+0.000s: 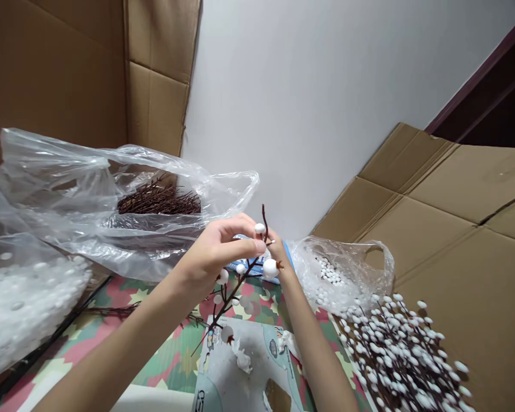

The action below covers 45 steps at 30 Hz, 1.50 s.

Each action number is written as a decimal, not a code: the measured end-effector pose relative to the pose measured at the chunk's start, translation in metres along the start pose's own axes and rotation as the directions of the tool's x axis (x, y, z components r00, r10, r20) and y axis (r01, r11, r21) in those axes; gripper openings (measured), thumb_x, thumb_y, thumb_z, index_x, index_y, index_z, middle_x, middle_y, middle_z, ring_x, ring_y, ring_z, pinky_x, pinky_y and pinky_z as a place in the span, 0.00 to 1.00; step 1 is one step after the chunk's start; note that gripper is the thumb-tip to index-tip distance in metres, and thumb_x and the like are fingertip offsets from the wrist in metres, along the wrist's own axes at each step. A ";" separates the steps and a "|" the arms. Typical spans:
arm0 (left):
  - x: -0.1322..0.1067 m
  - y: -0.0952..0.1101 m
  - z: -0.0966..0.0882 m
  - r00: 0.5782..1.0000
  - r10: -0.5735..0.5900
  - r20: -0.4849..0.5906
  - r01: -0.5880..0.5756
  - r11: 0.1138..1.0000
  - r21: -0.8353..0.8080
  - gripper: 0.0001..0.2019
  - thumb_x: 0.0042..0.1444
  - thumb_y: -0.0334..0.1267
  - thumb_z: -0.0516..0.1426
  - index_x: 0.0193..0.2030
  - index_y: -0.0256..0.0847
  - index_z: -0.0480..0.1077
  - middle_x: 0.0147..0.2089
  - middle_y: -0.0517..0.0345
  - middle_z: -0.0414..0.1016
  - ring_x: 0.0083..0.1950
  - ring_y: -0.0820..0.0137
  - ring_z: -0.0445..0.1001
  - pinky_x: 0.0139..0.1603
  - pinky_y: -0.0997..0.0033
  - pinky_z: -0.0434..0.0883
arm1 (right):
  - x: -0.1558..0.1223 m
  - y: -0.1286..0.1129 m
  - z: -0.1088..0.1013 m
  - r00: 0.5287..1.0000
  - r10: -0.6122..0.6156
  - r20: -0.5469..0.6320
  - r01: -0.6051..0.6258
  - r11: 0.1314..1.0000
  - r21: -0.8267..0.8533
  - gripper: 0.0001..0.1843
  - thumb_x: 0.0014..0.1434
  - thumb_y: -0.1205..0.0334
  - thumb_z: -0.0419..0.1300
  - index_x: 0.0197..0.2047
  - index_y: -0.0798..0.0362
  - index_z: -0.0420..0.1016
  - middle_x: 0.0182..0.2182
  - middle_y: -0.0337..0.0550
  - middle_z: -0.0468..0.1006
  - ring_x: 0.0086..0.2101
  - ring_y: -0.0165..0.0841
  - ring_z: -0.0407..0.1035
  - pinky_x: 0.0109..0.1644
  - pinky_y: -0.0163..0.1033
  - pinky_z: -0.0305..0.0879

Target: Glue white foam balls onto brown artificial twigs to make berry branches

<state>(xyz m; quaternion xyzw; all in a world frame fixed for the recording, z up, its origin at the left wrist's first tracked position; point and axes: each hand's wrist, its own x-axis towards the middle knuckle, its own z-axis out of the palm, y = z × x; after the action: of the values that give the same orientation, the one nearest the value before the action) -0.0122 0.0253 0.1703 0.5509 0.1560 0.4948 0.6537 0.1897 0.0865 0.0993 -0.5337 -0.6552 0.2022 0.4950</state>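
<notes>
A dark brown twig [236, 289] studded with white foam balls rises at a slant in the middle of the view. My left hand [217, 249] is closed in a pinch on its upper part, thumb and fingers beside a small white ball [260, 228]. My right hand [278, 245] sits just behind the twig, mostly hidden, its fingers closed on the stem near a larger white ball [270, 267]. The twig's bare tip sticks up above both hands.
A clear bag of bare brown twigs [158, 200] lies at left, a bag of white foam balls [21, 303] at far left. A smaller bag of balls [332, 277] and a pile of finished branches [403, 349] lie at right. Cardboard walls surround a patterned mat [171, 349].
</notes>
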 end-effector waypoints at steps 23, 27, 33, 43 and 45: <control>0.002 -0.025 0.015 0.995 -0.051 0.085 0.045 0.997 0.069 0.05 0.46 0.33 0.64 0.24 0.39 0.73 0.32 0.62 0.65 0.32 0.75 0.66 0.33 0.72 0.61 | -0.076 -0.089 0.010 0.903 -0.102 -0.417 0.362 0.704 0.611 0.06 0.53 0.67 0.58 0.26 0.49 0.69 0.22 0.31 0.69 0.28 0.28 0.66 0.36 0.36 0.63; -0.001 -0.023 0.019 0.998 0.004 0.056 -0.010 0.993 0.121 0.04 0.46 0.33 0.63 0.24 0.38 0.72 0.32 0.61 0.65 0.32 0.74 0.65 0.32 0.72 0.61 | -0.078 -0.090 0.013 0.845 -0.158 -0.511 0.454 0.717 0.529 0.07 0.55 0.70 0.57 0.28 0.49 0.69 0.24 0.31 0.70 0.28 0.27 0.67 0.35 0.36 0.64; -0.004 -0.022 0.020 0.994 0.109 0.020 -0.111 0.967 0.231 0.03 0.47 0.33 0.62 0.25 0.39 0.72 0.31 0.61 0.65 0.33 0.73 0.65 0.33 0.71 0.60 | -0.079 -0.090 0.012 0.740 -0.327 -0.587 0.571 0.767 0.293 0.07 0.54 0.71 0.57 0.30 0.48 0.68 0.23 0.31 0.67 0.28 0.28 0.68 0.34 0.37 0.65; -0.002 -0.023 0.019 0.992 0.118 0.042 -0.124 0.964 0.234 0.02 0.47 0.32 0.62 0.26 0.39 0.73 0.31 0.62 0.65 0.33 0.73 0.66 0.35 0.69 0.60 | -0.077 -0.092 0.009 0.840 -0.189 -0.509 0.447 0.772 0.451 0.08 0.51 0.72 0.57 0.25 0.49 0.67 0.19 0.30 0.65 0.26 0.27 0.66 0.32 0.35 0.64; -0.002 -0.023 0.019 0.991 0.126 0.044 -0.133 0.958 0.255 0.03 0.47 0.32 0.62 0.25 0.39 0.73 0.31 0.61 0.65 0.33 0.73 0.65 0.35 0.69 0.59 | -0.076 -0.093 0.008 0.854 -0.166 -0.494 0.428 0.763 0.485 0.08 0.50 0.71 0.56 0.25 0.49 0.67 0.19 0.30 0.65 0.26 0.28 0.66 0.33 0.35 0.64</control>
<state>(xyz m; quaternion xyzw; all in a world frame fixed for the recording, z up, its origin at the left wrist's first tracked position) 0.0119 0.0149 0.1562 0.6467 0.1737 0.5046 0.5450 0.1315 -0.0122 0.1366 -0.2746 -0.5168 0.1879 0.7888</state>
